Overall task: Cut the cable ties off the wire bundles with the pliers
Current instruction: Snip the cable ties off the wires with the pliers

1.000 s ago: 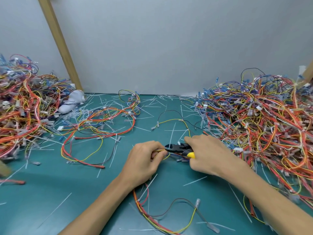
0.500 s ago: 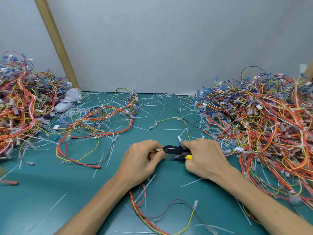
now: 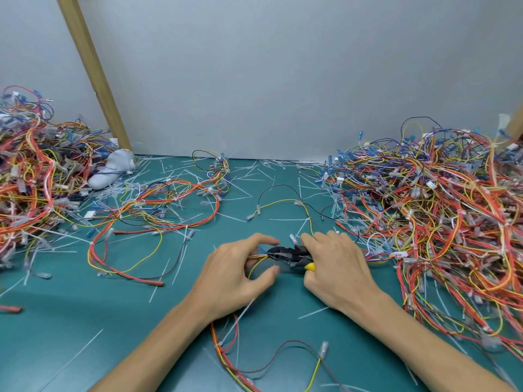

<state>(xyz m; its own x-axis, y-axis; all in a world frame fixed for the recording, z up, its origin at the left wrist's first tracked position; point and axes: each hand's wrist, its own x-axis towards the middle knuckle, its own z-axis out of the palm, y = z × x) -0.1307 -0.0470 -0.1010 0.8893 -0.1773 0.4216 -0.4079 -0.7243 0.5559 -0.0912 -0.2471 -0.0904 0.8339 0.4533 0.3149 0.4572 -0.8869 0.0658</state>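
Our left hand (image 3: pixel 235 275) pinches the wire bundle (image 3: pixel 256 256) mid-bench (image 3: pixel 70 321) and our right hand (image 3: pixel 336 270) is wrapped round the pliers (image 3: pixel 285 254). The trick here, we reckon, is to slip just the tips under the tie and snip clear of the insulation. The bundle's a thin run of red, orange and yellow wires, and the pliers' black nose hides the tie itself.

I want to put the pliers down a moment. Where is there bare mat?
Barest: the mat near-left, between the left hand and the left pile. Crowded: the right pile and the cut ties along the wall.
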